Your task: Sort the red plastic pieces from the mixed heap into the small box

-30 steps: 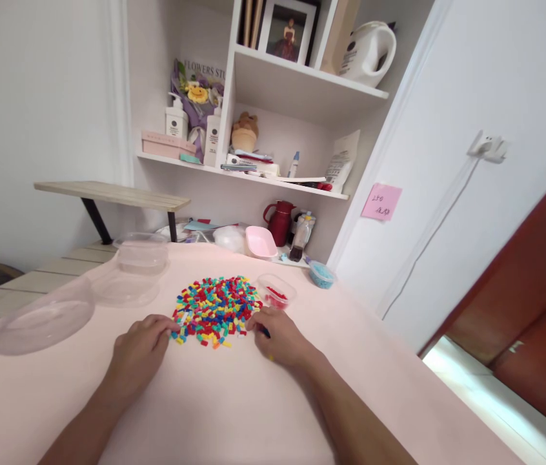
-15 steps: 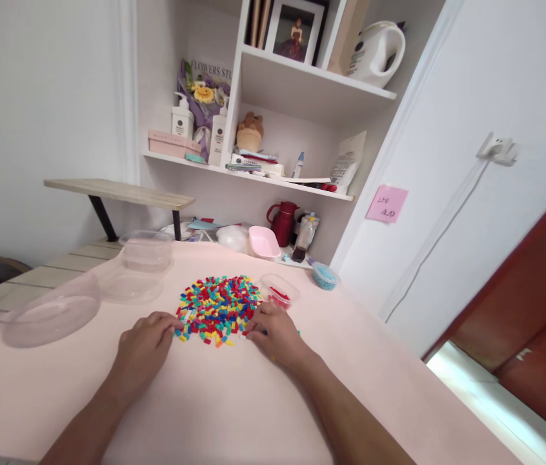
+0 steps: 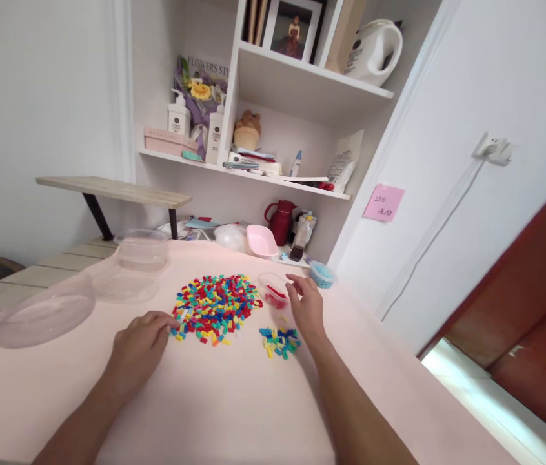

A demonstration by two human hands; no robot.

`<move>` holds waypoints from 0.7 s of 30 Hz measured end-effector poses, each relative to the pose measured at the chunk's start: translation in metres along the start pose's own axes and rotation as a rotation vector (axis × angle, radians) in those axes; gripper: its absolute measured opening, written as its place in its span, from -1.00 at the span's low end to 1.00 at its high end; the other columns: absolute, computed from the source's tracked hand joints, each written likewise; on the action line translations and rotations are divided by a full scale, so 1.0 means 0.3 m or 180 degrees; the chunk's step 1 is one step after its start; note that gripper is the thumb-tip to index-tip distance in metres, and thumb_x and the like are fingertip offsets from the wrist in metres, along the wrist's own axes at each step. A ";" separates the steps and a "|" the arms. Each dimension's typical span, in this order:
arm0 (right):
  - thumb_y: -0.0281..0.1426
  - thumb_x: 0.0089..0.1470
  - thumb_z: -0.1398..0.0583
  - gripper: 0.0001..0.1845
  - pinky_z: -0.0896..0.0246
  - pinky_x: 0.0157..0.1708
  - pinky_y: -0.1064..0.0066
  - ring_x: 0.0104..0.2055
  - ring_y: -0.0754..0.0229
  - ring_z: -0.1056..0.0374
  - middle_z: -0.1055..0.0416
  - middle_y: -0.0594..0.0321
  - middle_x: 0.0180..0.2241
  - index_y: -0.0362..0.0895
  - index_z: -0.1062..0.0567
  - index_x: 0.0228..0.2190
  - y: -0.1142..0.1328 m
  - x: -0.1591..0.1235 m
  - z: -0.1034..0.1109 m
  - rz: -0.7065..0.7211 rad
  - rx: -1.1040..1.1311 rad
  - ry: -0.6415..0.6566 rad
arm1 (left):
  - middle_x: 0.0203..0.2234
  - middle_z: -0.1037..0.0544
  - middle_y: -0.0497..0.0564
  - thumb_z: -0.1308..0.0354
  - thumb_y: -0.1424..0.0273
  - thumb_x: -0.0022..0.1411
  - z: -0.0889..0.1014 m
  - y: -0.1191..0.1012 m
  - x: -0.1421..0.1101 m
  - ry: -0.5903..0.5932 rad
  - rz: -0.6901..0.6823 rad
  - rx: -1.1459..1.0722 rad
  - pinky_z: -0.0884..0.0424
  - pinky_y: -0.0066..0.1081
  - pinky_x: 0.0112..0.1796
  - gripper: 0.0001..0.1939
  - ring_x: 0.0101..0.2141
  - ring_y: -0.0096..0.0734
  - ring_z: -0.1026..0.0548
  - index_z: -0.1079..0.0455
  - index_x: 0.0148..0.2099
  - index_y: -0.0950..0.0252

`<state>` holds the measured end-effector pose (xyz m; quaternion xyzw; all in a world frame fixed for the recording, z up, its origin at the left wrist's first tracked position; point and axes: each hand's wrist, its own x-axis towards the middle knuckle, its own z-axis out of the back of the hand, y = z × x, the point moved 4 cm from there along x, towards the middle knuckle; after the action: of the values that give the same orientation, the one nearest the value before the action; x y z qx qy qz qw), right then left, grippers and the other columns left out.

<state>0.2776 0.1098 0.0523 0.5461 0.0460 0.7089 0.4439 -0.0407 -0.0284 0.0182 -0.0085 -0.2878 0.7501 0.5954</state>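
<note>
A big heap of small coloured plastic bricks (image 3: 217, 303) in red, yellow, blue, green and white is spread on the pink tabletop (image 3: 205, 400). At the heap's left edge rests my left hand (image 3: 140, 345), thumb and fingers pressed together; whatever they may hold is hidden. My right hand (image 3: 306, 307) hovers at the right side of a small clear tub (image 3: 273, 281) with red bricks in it, its fingers stretched out and apart. Below the tub lies a smaller group of blue, green and yellow bricks (image 3: 280, 342).
Clear plastic containers (image 3: 43, 316) stand on the left. At the back are a pink basin (image 3: 262, 241), a dark red jug (image 3: 281, 223) and a bottle (image 3: 301, 239). A tub of light blue bits (image 3: 322, 275) sits at the right edge, and a wooden stand (image 3: 113, 190) rises at back left.
My right hand has moved from the heap's right edge up and right to the red-brick tub, uncovering the smaller brick group. My left hand stays at the heap's left edge.
</note>
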 end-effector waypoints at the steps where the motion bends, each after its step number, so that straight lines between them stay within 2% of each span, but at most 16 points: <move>1: -0.26 0.21 -0.06 -0.68 -0.28 -0.25 0.29 -0.34 0.17 -0.33 -0.36 0.20 -0.33 -0.07 -0.52 -0.11 0.022 -0.008 -0.003 0.0069 0.0118 0.0079 | -0.13 -0.59 -0.16 0.09 0.41 0.20 0.000 0.000 -0.001 0.0000 -0.0012 -0.0007 -0.33 -0.29 -0.08 -0.64 -0.07 -0.28 -0.49 -0.55 -0.25 0.02; 3: -0.32 0.23 -0.06 -0.70 -0.27 -0.25 0.31 -0.33 0.17 -0.33 -0.39 0.19 -0.33 -0.06 -0.51 -0.10 0.085 -0.034 -0.025 0.0362 0.0362 0.0465 | -0.12 -0.59 -0.15 0.09 0.41 0.22 -0.001 -0.001 -0.003 0.0014 -0.0023 -0.0025 -0.32 -0.29 -0.08 -0.64 -0.07 -0.28 -0.48 -0.54 -0.23 0.02; 7: -0.45 0.23 -0.02 -0.64 -0.25 -0.15 0.28 -0.19 0.13 -0.33 -0.43 0.15 -0.24 0.00 -0.47 -0.02 0.224 -0.129 -0.101 0.1341 0.0579 0.1594 | -0.10 -0.58 -0.13 0.11 0.43 0.25 -0.008 0.000 -0.008 0.0055 0.0003 0.0003 -0.29 -0.27 -0.06 -0.63 -0.05 -0.30 -0.46 -0.53 -0.20 0.03; 11: -0.49 0.21 -0.05 -0.58 -0.20 -0.09 0.24 -0.13 0.11 -0.31 -0.43 0.14 -0.13 0.04 -0.42 0.05 0.289 -0.213 -0.166 0.1954 0.0324 0.2202 | -0.10 -0.57 -0.11 0.13 0.45 0.26 -0.009 -0.004 -0.009 0.0084 -0.0022 -0.0002 -0.28 -0.26 -0.04 -0.62 -0.05 -0.30 -0.45 -0.52 -0.20 0.06; 14: -0.47 0.21 -0.08 -0.61 -0.15 -0.06 0.22 -0.09 0.11 -0.29 -0.43 0.16 -0.11 0.07 -0.43 0.03 0.301 -0.240 -0.191 0.2199 0.0111 0.2442 | -0.10 -0.56 -0.10 0.13 0.46 0.26 -0.006 -0.011 -0.010 0.0106 -0.0030 -0.0008 -0.28 -0.26 -0.05 -0.62 -0.05 -0.29 -0.45 -0.52 -0.20 0.07; 16: -0.48 0.19 -0.11 -0.67 -0.13 -0.06 0.23 -0.10 0.12 -0.29 -0.44 0.19 -0.13 0.05 -0.49 -0.06 0.297 -0.239 -0.192 0.2191 0.0115 0.2467 | -0.10 -0.56 -0.09 0.13 0.47 0.27 -0.004 -0.013 -0.012 0.0132 -0.0030 -0.0017 -0.28 -0.25 -0.05 -0.62 -0.05 -0.28 -0.45 -0.52 -0.21 0.08; 21: -0.63 -0.03 -0.14 -0.72 -0.16 -0.14 0.28 -0.19 0.17 -0.32 -0.43 0.24 -0.22 -0.04 -0.56 -0.46 0.245 -0.200 -0.159 0.1812 0.0369 0.2130 | -0.10 -0.57 -0.10 0.12 0.46 0.26 -0.006 -0.009 -0.012 0.0123 -0.0028 -0.0088 -0.29 -0.24 -0.04 -0.62 -0.05 -0.29 -0.45 -0.53 -0.18 0.07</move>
<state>0.1967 0.0448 0.0296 0.3015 0.0747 0.9369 0.1603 -0.0365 -0.0305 0.0166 -0.0300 -0.2865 0.7432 0.6039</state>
